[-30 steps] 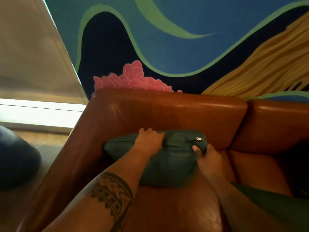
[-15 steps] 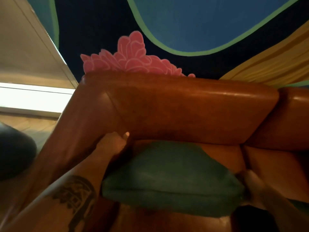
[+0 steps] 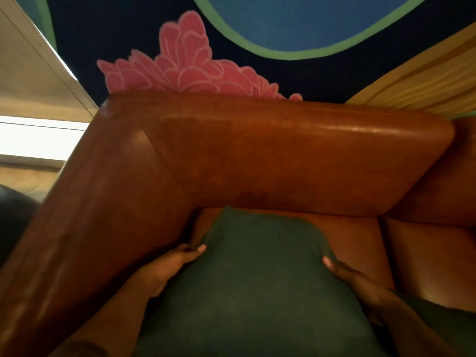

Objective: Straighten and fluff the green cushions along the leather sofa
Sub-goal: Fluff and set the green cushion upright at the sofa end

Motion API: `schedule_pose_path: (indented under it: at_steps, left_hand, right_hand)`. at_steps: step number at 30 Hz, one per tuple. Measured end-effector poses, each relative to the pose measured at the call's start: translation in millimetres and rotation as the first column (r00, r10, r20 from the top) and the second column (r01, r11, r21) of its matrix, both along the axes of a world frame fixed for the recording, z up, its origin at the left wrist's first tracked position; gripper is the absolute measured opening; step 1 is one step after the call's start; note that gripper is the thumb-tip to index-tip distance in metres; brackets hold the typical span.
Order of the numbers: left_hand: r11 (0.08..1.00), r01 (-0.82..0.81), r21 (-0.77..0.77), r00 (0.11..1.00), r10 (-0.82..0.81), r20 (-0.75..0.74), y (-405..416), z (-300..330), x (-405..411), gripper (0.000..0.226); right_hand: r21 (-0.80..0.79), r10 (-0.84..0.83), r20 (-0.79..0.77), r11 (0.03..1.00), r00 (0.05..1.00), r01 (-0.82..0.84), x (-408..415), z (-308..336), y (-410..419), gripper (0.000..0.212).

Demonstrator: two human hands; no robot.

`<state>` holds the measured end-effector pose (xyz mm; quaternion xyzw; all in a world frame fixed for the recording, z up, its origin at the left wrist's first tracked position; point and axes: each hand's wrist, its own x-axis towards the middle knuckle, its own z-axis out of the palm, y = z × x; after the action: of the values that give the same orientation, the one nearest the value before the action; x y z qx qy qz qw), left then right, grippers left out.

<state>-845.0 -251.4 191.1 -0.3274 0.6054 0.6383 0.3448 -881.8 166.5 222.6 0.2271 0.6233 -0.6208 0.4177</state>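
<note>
Two hands flanking green cushion [image 3: 260,279], left hand [image 3: 164,271], right hand [image 3: 353,282]

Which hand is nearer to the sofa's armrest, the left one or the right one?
Left. The left hand lies between the armrest and the green cushion, on the cushion's left edge. The right hand is on the cushion's far side, away from the armrest.

support: brown leather sofa [image 3: 257,155] | on seat: green cushion [image 3: 257,279], in corner by left armrest
</note>
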Motion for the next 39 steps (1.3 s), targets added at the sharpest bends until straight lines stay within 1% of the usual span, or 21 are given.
schedule_pose_path:
  at_steps: [2, 3, 4, 5, 7, 11, 14, 17, 19, 20, 22, 23, 25, 26, 27, 29, 31, 33, 35, 37, 39]
  left_hand:
    - [0.995, -0.067, 0.071, 0.993, 0.073, -0.094, -3.4, 8.1, 1.4, 0.087]
    - [0.991, -0.095, 0.090, 0.981, 0.108, -0.161, -6.0, 8.4, 0.2, 0.083]
    - [0.985, -0.145, 0.094, 0.960, 0.163, -0.226, -5.9, 8.3, -3.7, 0.081]
    - [0.972, -0.205, 0.114, 0.936, 0.228, -0.268, -3.2, 9.5, -8.8, 0.081]
    - [0.959, -0.271, 0.081, 0.881, 0.281, -0.381, 3.7, 4.6, -21.9, 0.077]
    - [0.920, -0.393, -0.008, 0.797, 0.336, -0.501, 18.9, -14.9, -48.4, 0.083]
    - [0.931, -0.357, -0.074, 0.811, 0.270, -0.520, 29.5, -25.4, -56.8, 0.084]
    - [0.934, -0.327, -0.143, 0.832, 0.213, -0.512, 32.0, -24.1, -65.3, 0.077]
    - [0.904, -0.391, -0.175, 0.813, 0.250, -0.526, 27.0, -16.9, -71.2, 0.075]
    - [0.875, -0.449, -0.182, 0.780, 0.285, -0.557, 24.9, -10.8, -72.9, 0.075]
    - [0.821, -0.531, -0.208, 0.700, 0.287, -0.654, 25.1, 2.2, -76.6, 0.063]
    - [0.814, -0.526, -0.245, 0.676, 0.226, -0.701, 26.2, 5.4, -79.3, 0.050]
    - [0.805, -0.418, -0.422, 0.679, -0.032, -0.734, 29.2, 7.2, -83.0, 0.030]
    - [0.770, -0.353, -0.532, 0.685, -0.175, -0.708, 29.4, 5.1, -84.2, 0.031]
    - [0.733, -0.309, -0.606, 0.692, -0.265, -0.672, 29.3, 3.3, -85.8, 0.037]
    - [0.697, -0.263, -0.667, 0.715, -0.323, -0.620, 28.2, 2.1, -89.3, 0.043]
    - [0.684, -0.234, -0.691, 0.716, -0.360, -0.598, 28.3, 2.0, -91.3, 0.037]
    - [0.671, -0.257, -0.696, 0.706, -0.361, -0.609, 28.6, 4.3, -95.0, 0.026]
    - [0.632, -0.292, -0.718, 0.737, -0.331, -0.590, 31.9, 11.7, -99.8, 0.012]
    - [0.608, -0.319, -0.727, 0.758, -0.296, -0.581, 35.7, 16.6, -103.5, 0.019]
    - [0.630, -0.354, -0.691, 0.760, -0.237, -0.606, 39.1, 19.7, -104.7, 0.021]
  right_hand:
    - [-0.068, -0.014, -0.128, 0.998, 0.992, 0.006, -9.7, 7.5, -1.3, 0.071]
    - [-0.040, 0.033, -0.183, 0.998, 0.983, -0.041, -16.7, 13.4, -2.7, 0.080]
    - [0.018, 0.092, -0.257, 0.996, 0.962, -0.090, -24.7, 16.2, -3.8, 0.089]
    - [0.144, 0.167, -0.331, 0.982, 0.929, -0.125, -32.8, 17.0, -6.4, 0.093]
    - [0.252, 0.233, -0.444, 0.959, 0.865, -0.129, -48.7, 10.6, -14.5, 0.080]
    - [0.107, 0.004, -0.524, 0.992, 0.852, 0.060, -66.8, 0.7, -39.9, 0.074]
    - [0.138, -0.002, -0.585, 0.985, 0.811, 0.102, -64.9, -13.9, -52.4, 0.064]
    - [0.174, 0.058, -0.598, 0.983, 0.800, 0.059, -64.7, -20.0, -48.9, 0.065]
    - [0.175, 0.036, -0.549, 0.982, 0.835, 0.073, -68.1, -16.4, -41.2, 0.067]
    - [0.181, -0.020, -0.542, 0.974, 0.840, 0.140, -70.9, -12.9, -37.0, 0.061]
    - [0.174, -0.193, -0.558, 0.923, 0.807, 0.342, -78.0, -7.2, -31.7, 0.037]
    - [0.193, -0.237, -0.568, 0.893, 0.788, 0.407, -82.8, -3.6, -34.1, 0.027]
    - [0.297, -0.136, -0.575, 0.884, 0.807, 0.361, -94.9, 1.1, -40.8, 0.020]
    - [0.354, -0.042, -0.560, 0.891, 0.827, 0.285, -100.5, 2.9, -45.8, 0.018]
    - [0.390, 0.023, -0.539, 0.893, 0.842, 0.225, -104.7, 3.8, -51.2, 0.018]
    - [0.367, 0.014, -0.499, 0.909, 0.867, 0.197, -111.6, 5.0, -58.0, 0.024]
    - [0.343, -0.030, -0.479, 0.913, 0.877, 0.219, -115.6, 3.2, -59.9, 0.021]
    - [0.354, -0.032, -0.448, 0.912, 0.893, 0.210, -117.7, -0.3, -61.0, 0.014]
    - [0.353, -0.040, -0.436, 0.911, 0.899, 0.212, -118.2, -2.8, -64.0, 0.014]
    - [0.317, -0.098, -0.451, 0.911, 0.887, 0.262, -118.6, 0.3, -67.7, 0.024]
    - [0.296, -0.156, -0.465, 0.900, 0.871, 0.319, -120.7, 5.1, -68.8, 0.027]
